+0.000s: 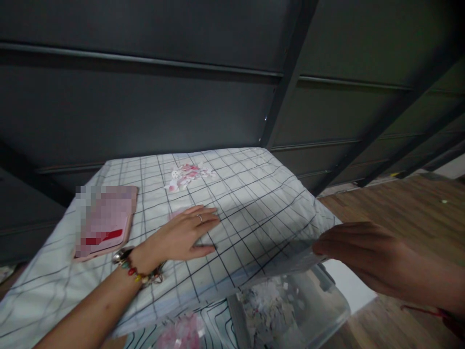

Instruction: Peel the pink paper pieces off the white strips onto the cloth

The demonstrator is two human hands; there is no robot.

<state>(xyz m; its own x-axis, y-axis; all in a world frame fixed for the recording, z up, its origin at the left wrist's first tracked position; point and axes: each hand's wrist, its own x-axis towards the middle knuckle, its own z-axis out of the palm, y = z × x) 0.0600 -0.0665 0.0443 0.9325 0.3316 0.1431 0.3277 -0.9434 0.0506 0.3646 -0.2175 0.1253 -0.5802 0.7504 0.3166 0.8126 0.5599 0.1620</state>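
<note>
My left hand (189, 235) lies palm down on a white checked cloth (250, 194), fingers spread, with a ring and a beaded bracelet showing. A faint pink patch (175, 213) shows beside its knuckles. Beyond it, a small pile of white and pink paper-like pieces (191, 172) rests on the cloth. My right hand (358, 254) has its fingers pressed together on a thin, see-through plastic piece (300, 257) over the cloth's near edge; whether that is a bag or a lid I cannot tell. Below is a clear plastic box (329, 310) holding many small white scraps (267, 310).
A pink phone-like object (109, 213), partly blurred out, lies at the cloth's left. Pink pieces in clear wrapping (181, 332) sit at the bottom edge. A white flat panel (350, 283) is beside the box. Dark panels (145, 106) stand behind; wooden floor (392, 203) lies right.
</note>
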